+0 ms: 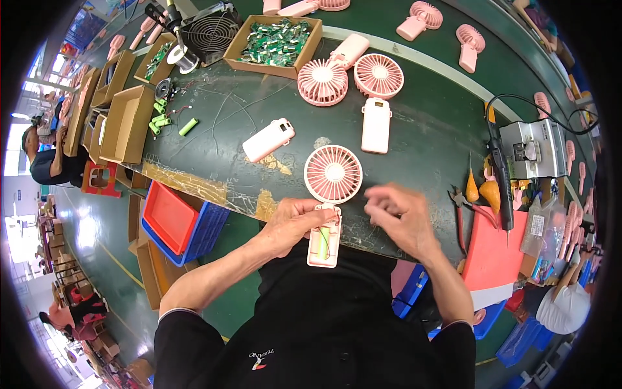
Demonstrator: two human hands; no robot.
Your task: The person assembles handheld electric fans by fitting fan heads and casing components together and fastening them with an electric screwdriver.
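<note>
At the table's near edge, my left hand is closed on a pink handheld fan. The fan's round grille points away from me. Its handle is opened up, showing a green battery cell and thin wires inside. Just right of the fan, my right hand hovers with half-bent fingers apart, slightly blurred, and nothing shows in it. Beyond the fan lie a pink handle cover and a second pink cover.
Several pink fans, including one, lie farther back, beside a carton of green circuit boards. Loose green cells and a solder spool are at left. On the right are an electric screwdriver, pliers and a red bin.
</note>
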